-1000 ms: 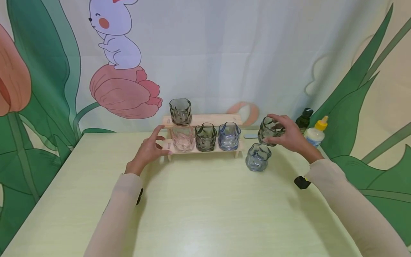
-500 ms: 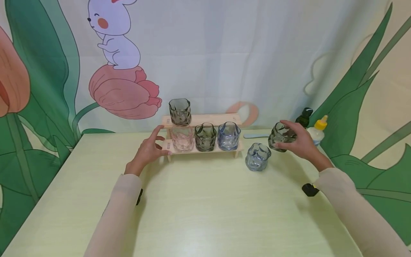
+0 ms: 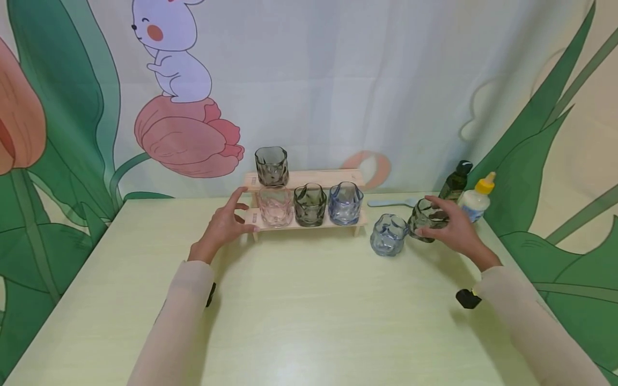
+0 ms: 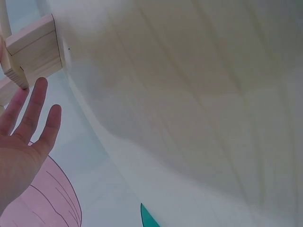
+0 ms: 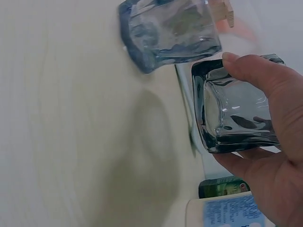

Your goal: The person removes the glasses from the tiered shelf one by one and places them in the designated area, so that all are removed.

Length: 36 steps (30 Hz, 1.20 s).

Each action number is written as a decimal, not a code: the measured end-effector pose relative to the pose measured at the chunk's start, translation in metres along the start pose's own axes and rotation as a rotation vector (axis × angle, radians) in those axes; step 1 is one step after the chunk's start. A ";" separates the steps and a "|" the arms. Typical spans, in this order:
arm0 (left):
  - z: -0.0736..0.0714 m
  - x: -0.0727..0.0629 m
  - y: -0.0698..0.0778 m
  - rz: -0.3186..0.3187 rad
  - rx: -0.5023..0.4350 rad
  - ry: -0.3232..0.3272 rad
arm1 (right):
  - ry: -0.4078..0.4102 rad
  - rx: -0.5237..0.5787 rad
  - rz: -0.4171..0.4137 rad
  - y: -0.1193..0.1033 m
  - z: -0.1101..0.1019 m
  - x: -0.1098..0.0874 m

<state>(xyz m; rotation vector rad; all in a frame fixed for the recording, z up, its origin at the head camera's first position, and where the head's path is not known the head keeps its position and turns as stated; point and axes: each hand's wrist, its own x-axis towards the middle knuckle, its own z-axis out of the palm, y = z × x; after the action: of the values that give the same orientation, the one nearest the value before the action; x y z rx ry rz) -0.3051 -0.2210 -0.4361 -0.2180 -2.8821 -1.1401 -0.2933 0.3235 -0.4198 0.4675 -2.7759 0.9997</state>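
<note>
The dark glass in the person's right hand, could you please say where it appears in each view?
Head: the dark glass is right of centre.
Left wrist: not in it.
Right wrist: right of centre, in the right hand.
Shared landmark: the wooden rack; centre, upper left, top edge respectively.

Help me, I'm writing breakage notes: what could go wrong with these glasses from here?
The right hand holds a dark glass very close to the blue glass on the table, so the two might knock together. The yellow-capped bottle stands just behind that hand, which could nudge it over. The left hand is at the left end of the wooden rack; a push there might jolt the grey glass at the back.
</note>
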 end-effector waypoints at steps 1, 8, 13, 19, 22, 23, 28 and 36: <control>0.000 0.000 0.000 -0.001 0.000 -0.001 | -0.004 0.005 0.005 0.001 0.002 -0.001; 0.000 0.000 0.001 -0.019 -0.003 -0.010 | -0.043 0.013 0.022 0.007 0.014 -0.007; 0.001 0.000 0.000 -0.018 -0.005 -0.008 | -0.048 -0.007 0.021 0.009 0.019 -0.009; 0.001 0.000 0.000 -0.020 -0.007 -0.009 | -0.056 -0.018 0.031 0.011 0.024 -0.010; 0.001 0.001 -0.001 -0.020 -0.008 -0.010 | -0.060 -0.018 0.033 0.012 0.025 -0.010; 0.000 0.001 -0.001 -0.021 -0.009 -0.010 | -0.060 -0.015 0.031 0.012 0.026 -0.010; 0.000 0.002 -0.002 -0.020 -0.013 -0.010 | -0.057 -0.020 0.032 0.014 0.028 -0.010; 0.000 0.001 0.000 -0.025 -0.012 -0.016 | -0.077 -0.012 0.064 0.013 0.030 -0.013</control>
<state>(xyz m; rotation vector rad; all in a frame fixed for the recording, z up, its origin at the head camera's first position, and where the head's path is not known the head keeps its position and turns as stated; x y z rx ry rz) -0.3064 -0.2213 -0.4362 -0.1931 -2.9006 -1.1659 -0.2867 0.3167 -0.4533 0.4262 -2.8806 0.9987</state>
